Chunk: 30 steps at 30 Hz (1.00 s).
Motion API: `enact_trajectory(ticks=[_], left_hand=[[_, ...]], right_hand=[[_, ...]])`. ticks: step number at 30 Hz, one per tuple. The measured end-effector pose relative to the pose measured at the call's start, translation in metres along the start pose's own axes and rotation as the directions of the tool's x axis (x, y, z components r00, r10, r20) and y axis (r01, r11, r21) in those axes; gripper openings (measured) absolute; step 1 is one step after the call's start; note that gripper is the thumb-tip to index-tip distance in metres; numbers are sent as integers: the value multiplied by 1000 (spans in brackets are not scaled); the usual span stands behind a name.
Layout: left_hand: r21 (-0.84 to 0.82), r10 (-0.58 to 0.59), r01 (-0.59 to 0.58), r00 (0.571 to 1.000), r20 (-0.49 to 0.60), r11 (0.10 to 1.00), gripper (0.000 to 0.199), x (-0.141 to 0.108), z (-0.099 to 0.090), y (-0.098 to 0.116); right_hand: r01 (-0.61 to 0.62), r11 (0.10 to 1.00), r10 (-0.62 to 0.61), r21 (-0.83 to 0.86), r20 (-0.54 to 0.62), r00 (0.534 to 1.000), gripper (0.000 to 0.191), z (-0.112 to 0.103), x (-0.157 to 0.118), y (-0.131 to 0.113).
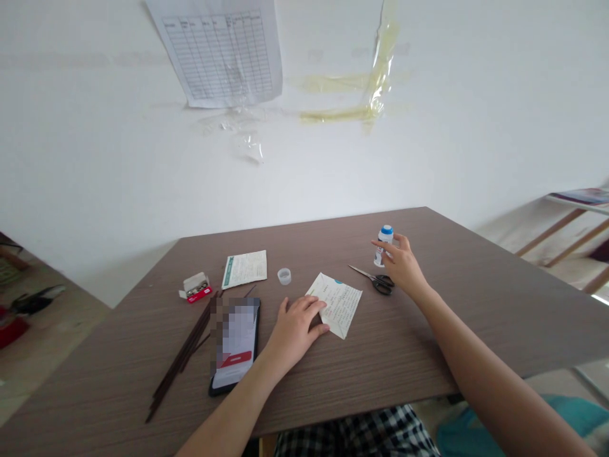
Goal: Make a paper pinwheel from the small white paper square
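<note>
My left hand (295,330) rests at the left edge of a printed paper packet (343,306), its fingertips on the paper and its fingers apart. At the right, my right hand (398,259) is beside a small white bottle with a blue cap (380,254), fingers spread and reaching over its side; whether they touch it is hard to tell. Black-handled scissors (380,283) lie open between the packet and my right hand. A clear round cap (284,276) sits behind my left hand.
On the brown table (390,362) lie a phone (238,343), dark thin sticks (183,355), a red and white box of small metal pieces (196,289) and another printed packet (246,268). A white wall (143,158) stands behind.
</note>
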<state>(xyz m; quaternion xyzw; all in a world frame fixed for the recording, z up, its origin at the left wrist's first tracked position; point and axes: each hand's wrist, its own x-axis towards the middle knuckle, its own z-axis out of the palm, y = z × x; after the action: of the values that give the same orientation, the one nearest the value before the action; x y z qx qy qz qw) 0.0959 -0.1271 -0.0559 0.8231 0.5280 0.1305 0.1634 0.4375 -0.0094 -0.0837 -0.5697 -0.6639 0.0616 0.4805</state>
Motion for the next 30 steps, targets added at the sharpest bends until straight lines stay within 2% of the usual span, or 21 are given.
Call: enact_trajectory(ticks=[6,11,17,24,27,30], left_hand=[[18,1,-1,1000,9,1000,40,1,2,0],[15,-12,12,1000,8,1000,38,1,3,-1],[19,-30,29,1000,3,999,37,0,-1,4],[38,-34,34,999,1,999,38,0,-2,8],[51,-25,25,1000,-6,998,38,0,-2,7],[58,-17,17,1000,-15,998,37,-1,-1,7]], right_hand=[[-30,997,34,-68,52,998,42,0,2,8],[-94,981,100,-172,25,995,37,-4,1,8],[-121,958,159,-259,132,978,31,-11,0,-1],[-87,986,115,-143,202,973,34,-18,6,0],[-55,993,70,-103,152,986,32,-23,5,2],[22,993,-25,-115,-24,999,35,-26,0,-6]])
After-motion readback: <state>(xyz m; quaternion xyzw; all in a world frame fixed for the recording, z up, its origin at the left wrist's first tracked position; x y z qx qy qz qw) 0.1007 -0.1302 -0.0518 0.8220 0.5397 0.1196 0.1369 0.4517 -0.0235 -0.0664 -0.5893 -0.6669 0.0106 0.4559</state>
